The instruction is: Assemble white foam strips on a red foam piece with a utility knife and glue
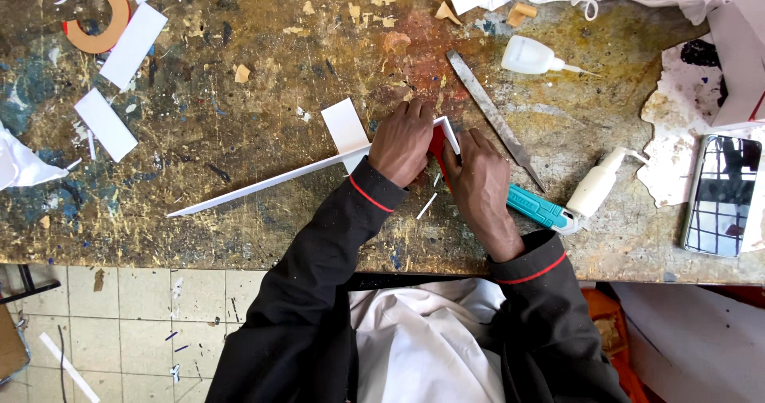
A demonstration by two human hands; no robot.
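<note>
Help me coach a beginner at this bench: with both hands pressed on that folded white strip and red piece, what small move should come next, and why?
Probably keep pressing a moment, then ease the right hand off first. Both hands pinch the red piece into the corner of the long white strip, and the left hand pins that corner down. Glue bottles lie nearby, so the joint may be fresh.

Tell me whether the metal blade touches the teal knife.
Apart. The head view shows bare tabletop between the tip of the metal blade and the teal knife by the right hand.
</note>
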